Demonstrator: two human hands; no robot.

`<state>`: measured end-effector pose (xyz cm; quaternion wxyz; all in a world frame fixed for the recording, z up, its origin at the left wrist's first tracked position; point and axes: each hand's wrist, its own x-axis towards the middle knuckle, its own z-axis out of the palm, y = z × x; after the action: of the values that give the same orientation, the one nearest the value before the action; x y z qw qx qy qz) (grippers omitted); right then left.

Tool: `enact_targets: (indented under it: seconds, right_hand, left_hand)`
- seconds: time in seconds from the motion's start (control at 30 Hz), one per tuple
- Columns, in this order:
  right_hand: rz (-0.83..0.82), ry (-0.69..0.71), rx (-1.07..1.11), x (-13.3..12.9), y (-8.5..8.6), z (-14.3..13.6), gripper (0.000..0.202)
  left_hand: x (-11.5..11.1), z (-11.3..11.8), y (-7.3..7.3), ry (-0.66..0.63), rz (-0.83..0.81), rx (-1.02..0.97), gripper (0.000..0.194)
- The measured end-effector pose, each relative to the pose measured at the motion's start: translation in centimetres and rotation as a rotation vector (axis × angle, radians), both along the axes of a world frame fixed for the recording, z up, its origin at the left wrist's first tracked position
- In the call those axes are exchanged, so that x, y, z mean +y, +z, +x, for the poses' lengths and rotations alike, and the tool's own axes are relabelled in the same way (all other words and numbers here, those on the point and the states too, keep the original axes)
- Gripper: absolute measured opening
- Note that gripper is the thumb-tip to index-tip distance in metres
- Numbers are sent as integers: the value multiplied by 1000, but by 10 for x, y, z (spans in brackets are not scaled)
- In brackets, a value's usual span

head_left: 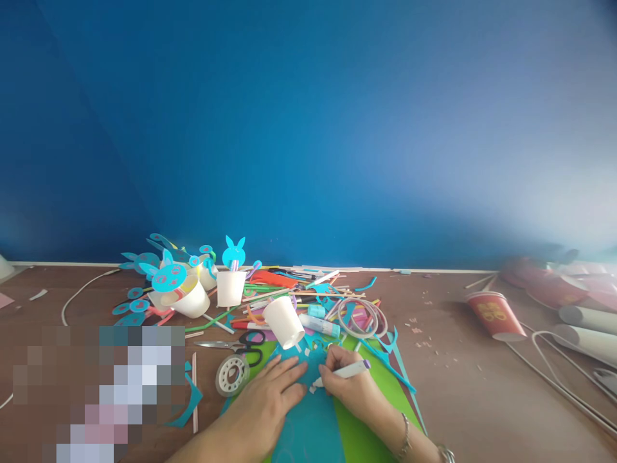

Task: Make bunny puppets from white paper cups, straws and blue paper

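Observation:
My left hand (272, 395) lies flat with its fingers spread on a blue sheet (313, 427), which rests over green paper (364, 434). A white marker with a purple end (351, 368) is pinched in my right hand (349, 386), its writing end low over the blue sheet. Small white scraps lie by the marker's lower end. Just beyond my hands a white paper cup (284, 321) leans to one side. A tape roll (232, 375) and black-handled scissors (216, 345) lie left of my left hand.
Several white cups with blue rabbit faces (169, 278) stand at the back left. Behind my hands are piled straws, a glue stick (321, 325) and coiled pale tubing (361, 318). A red cup (496, 315), cables and white rolls (588, 318) lie right. A blue wall rises behind.

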<state>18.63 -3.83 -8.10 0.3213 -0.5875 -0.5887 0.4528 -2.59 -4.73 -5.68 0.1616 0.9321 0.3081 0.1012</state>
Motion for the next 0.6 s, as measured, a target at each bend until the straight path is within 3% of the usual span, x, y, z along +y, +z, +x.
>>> enact_targets:
  seconds: [0.6]
  right_hand:
    - [0, -24, -39, 1, 2, -4, 22]
  left_hand:
    - [-2, -5, -15, 42, 85, -96, 53]
